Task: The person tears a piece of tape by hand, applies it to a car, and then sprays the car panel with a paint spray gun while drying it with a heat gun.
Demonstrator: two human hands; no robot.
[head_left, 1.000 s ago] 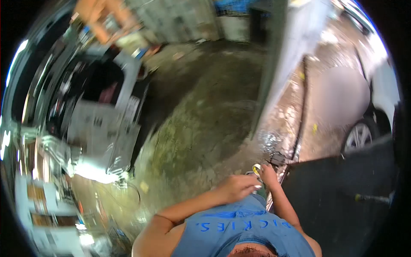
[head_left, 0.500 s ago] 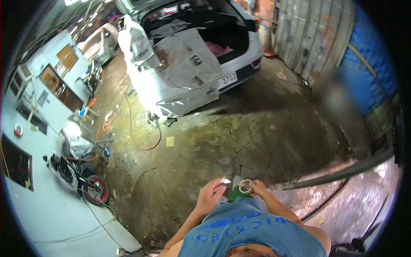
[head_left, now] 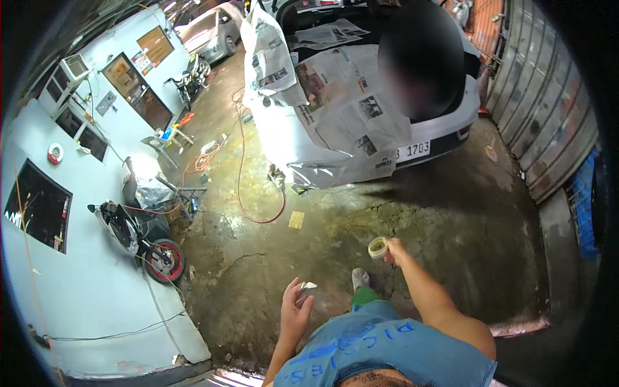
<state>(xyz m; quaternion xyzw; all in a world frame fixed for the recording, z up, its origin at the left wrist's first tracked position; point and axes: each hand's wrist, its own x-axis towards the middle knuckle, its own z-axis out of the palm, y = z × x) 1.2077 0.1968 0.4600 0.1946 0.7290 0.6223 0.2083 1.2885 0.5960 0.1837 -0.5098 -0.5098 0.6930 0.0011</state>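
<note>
My left hand [head_left: 296,308] is low in the head view, fingers curled, with a small white piece [head_left: 309,286] at the fingertips; its kind is too small to tell. To the right and farther forward, my right hand [head_left: 392,250] grips a roll of masking tape [head_left: 377,248], a pale ring tilted toward me. The two hands are well apart. Ahead stands a white car [head_left: 445,145] with its rear hatch raised. Newspaper sheets [head_left: 335,106] and clear plastic film [head_left: 329,173] cover its left rear side and part of the bumper.
A blurred patch hides part of the car's rear opening. On the left, a motorcycle [head_left: 138,242] stands against a pale blue wall [head_left: 97,284]. A red hose [head_left: 240,177] and a yellow square [head_left: 296,220] lie on the cracked floor. Corrugated metal [head_left: 548,103] borders the right.
My right hand has reached forward with the tape roll, away from my body. My left hand has drawn apart to the left, keeping the white piece. The view has come nearer the car.
</note>
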